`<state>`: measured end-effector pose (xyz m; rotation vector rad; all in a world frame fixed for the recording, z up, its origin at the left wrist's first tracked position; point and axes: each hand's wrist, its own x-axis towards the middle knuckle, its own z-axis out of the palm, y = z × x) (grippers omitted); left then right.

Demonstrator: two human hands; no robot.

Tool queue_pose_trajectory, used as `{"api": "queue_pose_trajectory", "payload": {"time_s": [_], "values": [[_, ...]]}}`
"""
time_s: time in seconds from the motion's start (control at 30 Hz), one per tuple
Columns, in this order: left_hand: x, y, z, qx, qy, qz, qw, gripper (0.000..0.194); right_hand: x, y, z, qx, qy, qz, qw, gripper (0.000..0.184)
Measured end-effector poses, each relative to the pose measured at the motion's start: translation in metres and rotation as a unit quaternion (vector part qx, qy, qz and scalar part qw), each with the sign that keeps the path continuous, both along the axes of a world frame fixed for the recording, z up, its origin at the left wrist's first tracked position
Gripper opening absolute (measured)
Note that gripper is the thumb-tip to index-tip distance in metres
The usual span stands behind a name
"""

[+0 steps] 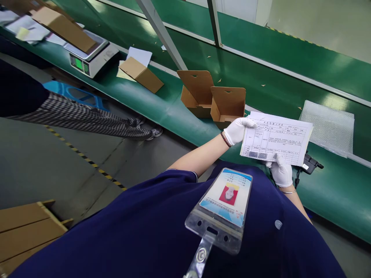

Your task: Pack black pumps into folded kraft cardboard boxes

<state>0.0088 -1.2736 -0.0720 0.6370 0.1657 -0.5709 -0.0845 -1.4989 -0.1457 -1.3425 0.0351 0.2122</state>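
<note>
Both my hands wear white gloves and hold a printed paper form (276, 137) above the green bench. My left hand (238, 130) pinches its left edge, fingers closed on the upper left part. On the lower edge, my right hand (280, 172) grips it with the thumb on top. More sheets seem to lie under the top one. Beside my right hand, partly behind the paper, is a black device with a cable (309, 164). Two open cardboard boxes (197, 90) (227, 104) stand just beyond my left hand.
Clear bubble-wrap bags (327, 127) lie at right on the bench (174, 112). Leftward are a closed carton (142, 73) and a scale (94, 61) bearing a box (63, 29). A metal post (162, 33) rises behind. A co-worker's checked trouser leg (87, 116) and a blue stool (78, 92) are at left.
</note>
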Motion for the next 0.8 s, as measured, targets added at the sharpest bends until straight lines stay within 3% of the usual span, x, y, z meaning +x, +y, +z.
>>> {"api": "queue_pose_trajectory", "payload": {"time_s": [0.17, 0.3, 0.43, 0.6, 0.8], "values": [[0.003, -0.006, 0.001, -0.010, -0.004, 0.016, 1.000, 0.030, 0.000, -0.003, 0.001, -0.042, -0.001, -0.004, 0.999, 0.042], [-0.004, -0.013, 0.000, -0.028, -0.016, 0.044, 0.999, 0.029, 0.006, -0.010, 0.001, -0.013, -0.010, -0.029, 0.999, 0.038], [-0.016, -0.016, -0.005, -0.002, 0.004, -0.029, 1.000, 0.045, 0.014, -0.019, 0.003, -0.008, -0.017, -0.058, 0.998, 0.036], [-0.024, -0.016, -0.014, 0.039, -0.040, -0.105, 0.993, 0.067, 0.018, -0.025, 0.005, 0.001, -0.009, -0.060, 0.998, 0.033], [-0.027, -0.015, -0.022, 0.059, -0.031, -0.140, 0.988, 0.061, 0.019, -0.025, 0.001, -0.015, -0.003, -0.049, 0.999, 0.038]]}}
